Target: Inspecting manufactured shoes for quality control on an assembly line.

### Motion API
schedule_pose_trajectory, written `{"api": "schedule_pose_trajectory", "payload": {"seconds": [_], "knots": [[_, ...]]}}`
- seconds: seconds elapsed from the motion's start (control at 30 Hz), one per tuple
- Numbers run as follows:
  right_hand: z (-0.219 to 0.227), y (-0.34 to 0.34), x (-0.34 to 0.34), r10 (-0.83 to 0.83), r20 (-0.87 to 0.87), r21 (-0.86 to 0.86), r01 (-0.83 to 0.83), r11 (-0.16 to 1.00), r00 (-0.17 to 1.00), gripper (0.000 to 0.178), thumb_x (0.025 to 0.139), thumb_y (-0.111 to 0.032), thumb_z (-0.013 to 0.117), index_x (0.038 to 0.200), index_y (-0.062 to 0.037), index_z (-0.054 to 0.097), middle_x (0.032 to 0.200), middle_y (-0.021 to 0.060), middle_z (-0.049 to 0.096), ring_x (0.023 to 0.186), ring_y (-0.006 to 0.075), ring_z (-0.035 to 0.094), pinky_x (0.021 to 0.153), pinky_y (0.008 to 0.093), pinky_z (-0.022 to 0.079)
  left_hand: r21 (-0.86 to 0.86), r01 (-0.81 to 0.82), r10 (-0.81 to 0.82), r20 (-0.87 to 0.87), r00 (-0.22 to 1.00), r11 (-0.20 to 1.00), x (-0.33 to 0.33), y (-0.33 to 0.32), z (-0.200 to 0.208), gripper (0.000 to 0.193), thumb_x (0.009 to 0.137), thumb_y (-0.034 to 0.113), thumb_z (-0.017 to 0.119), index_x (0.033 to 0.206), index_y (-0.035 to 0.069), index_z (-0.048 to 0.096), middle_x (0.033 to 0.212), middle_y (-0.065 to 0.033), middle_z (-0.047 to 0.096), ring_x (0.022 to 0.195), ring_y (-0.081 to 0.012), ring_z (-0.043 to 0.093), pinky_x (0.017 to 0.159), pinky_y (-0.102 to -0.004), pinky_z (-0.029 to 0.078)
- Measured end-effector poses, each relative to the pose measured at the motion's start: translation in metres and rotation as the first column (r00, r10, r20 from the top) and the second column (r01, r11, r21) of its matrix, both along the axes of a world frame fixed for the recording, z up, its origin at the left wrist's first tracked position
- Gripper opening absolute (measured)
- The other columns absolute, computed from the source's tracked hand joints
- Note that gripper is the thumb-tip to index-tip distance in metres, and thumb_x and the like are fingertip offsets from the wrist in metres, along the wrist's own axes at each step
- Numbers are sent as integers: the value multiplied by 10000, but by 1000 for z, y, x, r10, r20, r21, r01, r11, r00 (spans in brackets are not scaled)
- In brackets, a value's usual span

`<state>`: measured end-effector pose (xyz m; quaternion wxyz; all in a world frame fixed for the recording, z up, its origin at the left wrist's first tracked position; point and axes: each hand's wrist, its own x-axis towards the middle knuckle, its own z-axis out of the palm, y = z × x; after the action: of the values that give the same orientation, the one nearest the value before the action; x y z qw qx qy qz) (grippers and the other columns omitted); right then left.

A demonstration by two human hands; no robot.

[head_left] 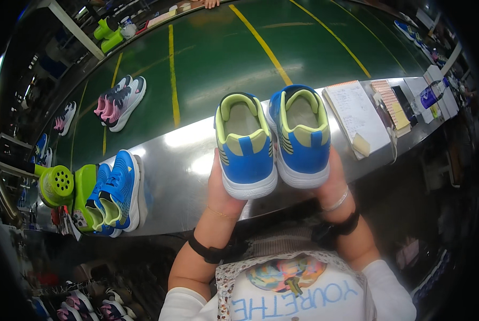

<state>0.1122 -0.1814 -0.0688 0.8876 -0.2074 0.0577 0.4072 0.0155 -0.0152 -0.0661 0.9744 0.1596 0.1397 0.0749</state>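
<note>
My left hand (219, 188) holds a blue sneaker (248, 155) with a lime-green lining and white sole, gripping it from the left and below. In my right hand (333, 183) is the matching sneaker (305, 150), held from its right side. The two shoes are side by side and touching, heels toward me and openings facing up. Both are above the metal edge of the work table. Most of my fingers are hidden behind and under the soles.
Left on the metal ledge (170, 160), another blue pair (119, 187) leans beside a green hot-air-blower-like device (57, 184). Pink-and-navy sneakers (123, 104) sit on the green belt (207, 64). To the right lie a written notebook (354, 112) and a purple object (428, 98). Another person's hand (211, 3) shows at the far edge.
</note>
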Motion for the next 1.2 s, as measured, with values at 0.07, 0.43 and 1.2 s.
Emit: {"api": "schedule_pose_trajectory", "payload": {"seconds": [0.07, 0.43, 1.2], "knots": [[-5, -1, 0, 0, 3, 161, 0, 987, 1000, 407, 976, -316, 345, 1237, -26, 461, 1165, 136, 577, 1034, 242, 586, 908, 368, 480, -1, 2, -1, 39, 999, 1000, -1, 2, -4, 465, 988, 365, 250, 1255, 30, 431, 1204, -154, 533, 1077, -266, 546, 930, -409, 454], [1, 3, -4, 14, 34, 136, -18, 990, 999, 422, 978, -326, 338, 1245, -19, 453, 1171, 141, 573, 1040, 242, 583, 914, 368, 478, -24, -12, 13, 20, 1000, 1000, 0, 4, -4, 480, 992, 372, 223, 1275, 31, 408, 1216, -165, 522, 1074, -279, 548, 942, -410, 450], [73, 6, -15, 761, 638, -477, 717, 509, -116, 318, 723, -273, 701, 975, -93, 630, 744, 80, 564, 719, 242, 578, 654, 362, 453, 975, 198, 402, -141, 905, -101, -27, 35, -38, 388, 875, 53, 405, 1251, 39, 496, 1032, -156, 517, 973, -267, 527, 874, -345, 414]]}}
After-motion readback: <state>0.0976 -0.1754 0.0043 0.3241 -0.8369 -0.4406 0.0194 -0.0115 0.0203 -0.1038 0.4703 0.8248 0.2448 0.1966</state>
